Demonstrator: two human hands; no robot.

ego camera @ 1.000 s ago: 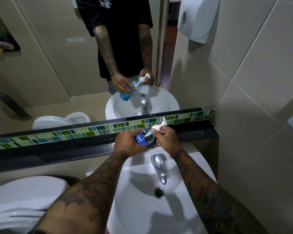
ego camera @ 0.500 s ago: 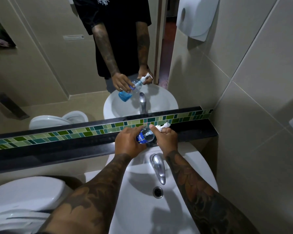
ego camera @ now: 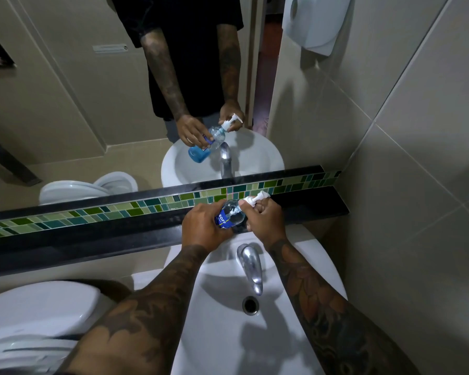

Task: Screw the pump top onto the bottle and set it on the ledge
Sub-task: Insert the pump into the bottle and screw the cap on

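A clear plastic bottle [ego camera: 231, 214] with a blue label and some blue liquid is tilted over the back of the sink, its neck pointing up and right. My left hand [ego camera: 204, 226] grips its body. A white pump top [ego camera: 256, 198] sits at the neck, and my right hand [ego camera: 264, 219] is closed around its collar. The spout pokes out toward the black ledge [ego camera: 312, 205], which runs just behind both hands below the mirror. The neck joint itself is hidden by my fingers.
Below my hands are a white sink [ego camera: 228, 328] with a chrome tap [ego camera: 251, 267] and drain [ego camera: 250, 305]. A toilet [ego camera: 35, 318] stands at lower left. A green mosaic strip [ego camera: 114, 209] borders the mirror. A white dispenser [ego camera: 314, 21] hangs on the right tiled wall.
Both hands and the bottle stay in about the same place over the sink. My right hand has shifted its grip around the pump collar, and the spout now points more to the right.
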